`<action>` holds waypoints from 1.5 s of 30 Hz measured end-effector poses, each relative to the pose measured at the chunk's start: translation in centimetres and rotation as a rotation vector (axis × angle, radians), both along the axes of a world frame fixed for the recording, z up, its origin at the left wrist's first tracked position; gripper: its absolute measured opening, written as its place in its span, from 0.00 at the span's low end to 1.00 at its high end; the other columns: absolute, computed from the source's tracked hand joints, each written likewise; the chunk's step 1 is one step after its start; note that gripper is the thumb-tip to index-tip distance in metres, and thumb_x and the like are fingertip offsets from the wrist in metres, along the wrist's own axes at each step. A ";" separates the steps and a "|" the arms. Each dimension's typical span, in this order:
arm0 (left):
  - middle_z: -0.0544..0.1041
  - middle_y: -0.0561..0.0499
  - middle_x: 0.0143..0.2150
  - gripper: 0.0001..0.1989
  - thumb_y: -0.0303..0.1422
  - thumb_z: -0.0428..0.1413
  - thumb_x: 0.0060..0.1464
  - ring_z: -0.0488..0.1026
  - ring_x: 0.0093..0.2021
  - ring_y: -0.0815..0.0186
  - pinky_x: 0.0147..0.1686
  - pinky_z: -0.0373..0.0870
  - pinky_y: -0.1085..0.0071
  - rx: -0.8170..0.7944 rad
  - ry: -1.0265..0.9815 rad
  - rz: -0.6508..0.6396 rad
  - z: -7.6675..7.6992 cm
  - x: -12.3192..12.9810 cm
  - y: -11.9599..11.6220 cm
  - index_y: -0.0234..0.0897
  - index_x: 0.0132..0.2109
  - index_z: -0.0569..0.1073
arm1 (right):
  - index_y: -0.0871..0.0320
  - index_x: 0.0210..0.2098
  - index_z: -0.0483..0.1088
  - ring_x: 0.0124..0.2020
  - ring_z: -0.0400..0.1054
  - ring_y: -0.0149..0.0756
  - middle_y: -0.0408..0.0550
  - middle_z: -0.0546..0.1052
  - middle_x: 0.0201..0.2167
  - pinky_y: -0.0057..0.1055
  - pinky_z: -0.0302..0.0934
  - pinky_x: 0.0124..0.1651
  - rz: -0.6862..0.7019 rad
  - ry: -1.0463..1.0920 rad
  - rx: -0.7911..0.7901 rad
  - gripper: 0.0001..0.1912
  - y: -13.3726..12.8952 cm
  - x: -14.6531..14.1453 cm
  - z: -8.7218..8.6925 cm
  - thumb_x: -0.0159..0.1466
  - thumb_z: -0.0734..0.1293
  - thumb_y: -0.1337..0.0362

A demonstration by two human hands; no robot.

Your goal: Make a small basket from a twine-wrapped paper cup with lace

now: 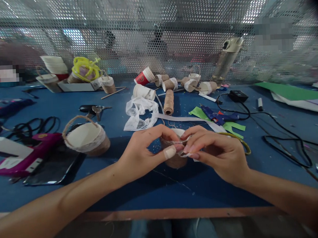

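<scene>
A small brown cup (176, 163) with a white inside stands on the blue table near its front edge, partly hidden behind my fingers. White lace trim (185, 154) runs along its rim. From the left, my left hand (147, 147) pinches the trim against the rim with thumb and fingers. My right hand (218, 149) closes on the same trim at the cup's right side, its fingertips almost touching those of the left. Beyond them lies a crumpled plastic bag of white lace (141, 112), beside an upright-leaning twine spool (169, 102).
A lace-rimmed cup with a twine handle (87, 139) stands left, near a magenta tool (41, 152) and keys (97, 110). A blue glue gun (218, 114) lies on green scraps at right, its black cable (287, 153) looping over the table. Several cups line the perforated metal screen (155, 45).
</scene>
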State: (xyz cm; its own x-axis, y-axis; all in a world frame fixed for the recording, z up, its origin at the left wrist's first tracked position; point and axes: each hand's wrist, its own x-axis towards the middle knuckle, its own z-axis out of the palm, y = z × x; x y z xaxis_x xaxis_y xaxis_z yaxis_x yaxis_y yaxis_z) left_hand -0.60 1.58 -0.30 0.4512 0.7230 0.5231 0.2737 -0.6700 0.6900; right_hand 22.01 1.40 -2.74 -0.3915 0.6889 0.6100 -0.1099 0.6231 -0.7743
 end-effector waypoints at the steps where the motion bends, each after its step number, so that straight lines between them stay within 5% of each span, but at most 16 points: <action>1: 0.82 0.54 0.36 0.02 0.31 0.63 0.62 0.77 0.34 0.71 0.38 0.75 0.78 -0.009 -0.006 -0.001 0.0 0.0 0.0 0.37 0.40 0.77 | 0.47 0.41 0.81 0.48 0.75 0.41 0.44 0.82 0.37 0.44 0.70 0.57 -0.019 -0.004 0.011 0.11 0.0 0.0 0.1 0.64 0.74 0.72; 7: 0.83 0.52 0.38 0.02 0.30 0.63 0.62 0.78 0.35 0.70 0.40 0.76 0.76 -0.030 -0.021 -0.037 -0.2 0.0 -0.1 0.38 0.41 0.78 | 0.48 0.39 0.81 0.46 0.73 0.38 0.46 0.76 0.41 0.39 0.72 0.52 -0.130 -0.080 0.039 0.07 0.0 0.2 0.1 0.65 0.74 0.68; 18: 0.81 0.51 0.38 0.02 0.28 0.62 0.63 0.78 0.41 0.67 0.44 0.74 0.74 -0.208 -0.151 -0.210 -0.4 0.0 0.0 0.38 0.40 0.78 | 0.50 0.38 0.80 0.38 0.75 0.34 0.44 0.82 0.35 0.34 0.71 0.43 0.005 -0.014 -0.097 0.04 0.0 -0.1 -0.3 0.64 0.75 0.66; 29: 0.76 0.46 0.49 0.02 0.27 0.66 0.59 0.76 0.51 0.62 0.53 0.74 0.68 -0.272 -0.134 -0.317 0.5 -0.8 0.5 0.37 0.38 0.80 | 0.49 0.41 0.75 0.39 0.76 0.27 0.39 0.79 0.37 0.22 0.72 0.43 -0.093 -0.001 -0.182 0.10 -0.4 -0.1 -0.6 0.62 0.77 0.67; 34: 0.76 0.45 0.49 0.01 0.28 0.66 0.59 0.75 0.51 0.62 0.54 0.73 0.68 -0.304 -0.136 -0.345 0.5 -0.7 0.6 0.36 0.38 0.81 | 0.50 0.40 0.73 0.42 0.77 0.27 0.38 0.78 0.37 0.25 0.71 0.53 -0.162 -0.080 -0.052 0.08 -0.4 -0.1 -0.7 0.65 0.74 0.67; 38: 0.76 0.48 0.48 0.01 0.28 0.66 0.60 0.75 0.51 0.64 0.55 0.71 0.70 -0.318 -0.135 -0.312 0.3 -0.4 0.5 0.37 0.39 0.81 | 0.49 0.42 0.72 0.41 0.77 0.29 0.38 0.77 0.37 0.24 0.73 0.46 -0.213 -0.108 0.013 0.10 -0.4 -0.1 -0.8 0.65 0.74 0.68; 45: 0.78 0.50 0.42 0.01 0.29 0.64 0.62 0.75 0.46 0.66 0.50 0.70 0.71 -0.305 -0.140 -0.259 -0.1 0.0 0.1 0.36 0.39 0.80 | 0.52 0.38 0.74 0.42 0.79 0.33 0.40 0.82 0.35 0.33 0.71 0.58 -0.160 -0.173 0.131 0.03 -0.2 -0.1 -0.8 0.67 0.73 0.66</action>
State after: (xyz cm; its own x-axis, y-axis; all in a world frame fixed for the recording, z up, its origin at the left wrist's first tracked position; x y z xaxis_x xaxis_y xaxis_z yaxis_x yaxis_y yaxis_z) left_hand -0.63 1.71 -0.36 0.5786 0.7258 0.3720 0.0127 -0.4640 0.8857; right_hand 21.89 1.23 -3.51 -0.3903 0.6701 0.6314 0.1249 0.7180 -0.6847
